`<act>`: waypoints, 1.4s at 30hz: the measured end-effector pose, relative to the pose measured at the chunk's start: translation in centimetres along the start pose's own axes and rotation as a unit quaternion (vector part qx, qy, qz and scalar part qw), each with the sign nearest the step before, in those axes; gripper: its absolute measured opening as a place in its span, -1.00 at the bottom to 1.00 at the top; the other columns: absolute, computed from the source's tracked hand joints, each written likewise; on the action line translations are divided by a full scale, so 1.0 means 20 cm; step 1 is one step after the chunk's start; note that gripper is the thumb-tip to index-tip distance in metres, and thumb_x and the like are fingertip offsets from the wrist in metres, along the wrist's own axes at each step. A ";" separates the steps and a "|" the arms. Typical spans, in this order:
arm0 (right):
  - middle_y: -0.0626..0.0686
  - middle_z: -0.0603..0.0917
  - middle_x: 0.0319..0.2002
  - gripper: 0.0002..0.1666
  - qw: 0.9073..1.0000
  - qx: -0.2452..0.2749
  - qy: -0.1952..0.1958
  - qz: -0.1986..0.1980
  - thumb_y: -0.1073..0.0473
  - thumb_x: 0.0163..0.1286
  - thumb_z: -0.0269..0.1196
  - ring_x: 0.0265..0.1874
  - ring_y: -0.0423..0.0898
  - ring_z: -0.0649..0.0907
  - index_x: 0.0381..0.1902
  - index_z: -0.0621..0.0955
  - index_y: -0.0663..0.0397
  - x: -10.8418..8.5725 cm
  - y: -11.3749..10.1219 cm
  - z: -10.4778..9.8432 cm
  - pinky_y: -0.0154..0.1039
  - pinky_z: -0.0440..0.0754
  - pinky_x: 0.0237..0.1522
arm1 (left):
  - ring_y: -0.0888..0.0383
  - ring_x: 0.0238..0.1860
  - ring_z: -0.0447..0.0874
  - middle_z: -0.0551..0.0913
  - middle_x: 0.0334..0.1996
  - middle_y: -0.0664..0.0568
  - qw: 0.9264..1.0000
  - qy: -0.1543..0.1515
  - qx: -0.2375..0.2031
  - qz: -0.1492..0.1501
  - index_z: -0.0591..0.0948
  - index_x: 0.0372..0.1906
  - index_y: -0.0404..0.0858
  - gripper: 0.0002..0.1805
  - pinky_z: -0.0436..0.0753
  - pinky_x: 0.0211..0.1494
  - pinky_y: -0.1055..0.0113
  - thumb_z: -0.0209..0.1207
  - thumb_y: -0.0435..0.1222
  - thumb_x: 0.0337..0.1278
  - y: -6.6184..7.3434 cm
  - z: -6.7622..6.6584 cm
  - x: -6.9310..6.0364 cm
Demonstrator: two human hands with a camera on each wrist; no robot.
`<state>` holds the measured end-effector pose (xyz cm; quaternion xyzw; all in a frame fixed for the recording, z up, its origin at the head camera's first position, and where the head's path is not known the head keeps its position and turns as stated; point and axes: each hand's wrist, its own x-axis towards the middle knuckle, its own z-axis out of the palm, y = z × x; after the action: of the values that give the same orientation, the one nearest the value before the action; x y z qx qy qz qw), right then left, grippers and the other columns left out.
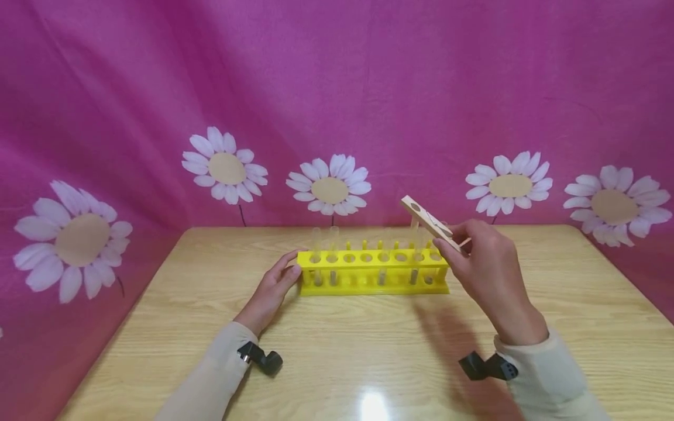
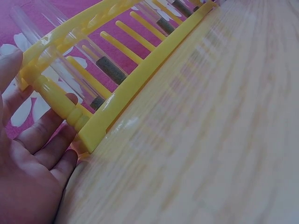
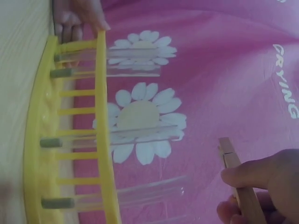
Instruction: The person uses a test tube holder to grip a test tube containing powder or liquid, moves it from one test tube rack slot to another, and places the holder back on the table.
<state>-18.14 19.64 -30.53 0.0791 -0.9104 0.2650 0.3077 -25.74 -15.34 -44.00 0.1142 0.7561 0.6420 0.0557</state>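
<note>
A yellow test tube rack (image 1: 368, 289) holds several clear tubes, one of them a tube (image 1: 334, 240) near its left end; grey-brown matter fills the tube bottoms. My left hand (image 1: 267, 295) grips the rack's left end. In the left wrist view, fingers of that hand (image 2: 32, 172) lie around the yellow end post (image 2: 56, 100), thumb at the top bar. Above the rack's right end, my right hand (image 1: 495, 280) pinches a wooden clamp (image 1: 429, 221), tilted up to the left. The right wrist view shows the clamp (image 3: 247, 200) apart from the tubes.
The rack stands on a light wooden table (image 1: 337, 351), toward its back edge. Behind and at the sides hangs a magenta cloth (image 1: 400, 88) with large white flowers. Small black devices are worn on both wrists, the left one (image 1: 270, 362) and the right one (image 1: 476, 367).
</note>
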 end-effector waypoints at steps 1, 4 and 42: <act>0.11 0.60 -0.47 -0.73 1.000 0.001 -0.001 -0.001 0.20 0.16 0.44 -0.59 -0.03 0.48 -0.33 0.59 0.23 0.00 -0.01 0.00 -0.26 0.41 -0.67 | 0.07 0.35 0.27 0.36 0.34 0.11 1.000 0.000 -0.001 0.001 0.31 0.41 0.00 -0.36 0.11 0.45 0.03 0.05 0.13 0.31 0.00 0.00 0.00; 0.09 0.57 -0.51 -0.75 1.000 0.004 -0.001 -0.001 0.19 0.17 0.43 -0.61 -0.04 0.44 -0.36 0.58 0.22 0.01 -0.03 0.00 -0.25 0.38 -0.67 | 0.04 0.35 0.29 0.38 0.33 0.05 1.000 0.002 0.000 0.000 0.30 0.41 -0.02 -0.37 0.07 0.46 0.00 0.04 0.11 0.33 0.01 -0.01 0.00; -0.04 0.54 -0.61 -0.76 0.998 0.037 -0.044 -0.009 0.17 0.11 0.48 -0.65 -0.13 0.40 -0.47 0.58 0.10 -0.04 -0.03 0.07 -0.28 0.31 -0.62 | 0.02 0.33 0.32 0.40 0.30 -0.06 1.000 -0.010 -0.025 0.004 0.30 0.41 -0.02 -0.44 0.11 0.46 0.04 0.02 0.02 0.39 0.00 0.00 0.00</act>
<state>-17.97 18.29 -31.69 0.1100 -0.9120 0.2917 0.2666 -25.67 -15.35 -43.97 0.1225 0.7390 0.6594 0.0637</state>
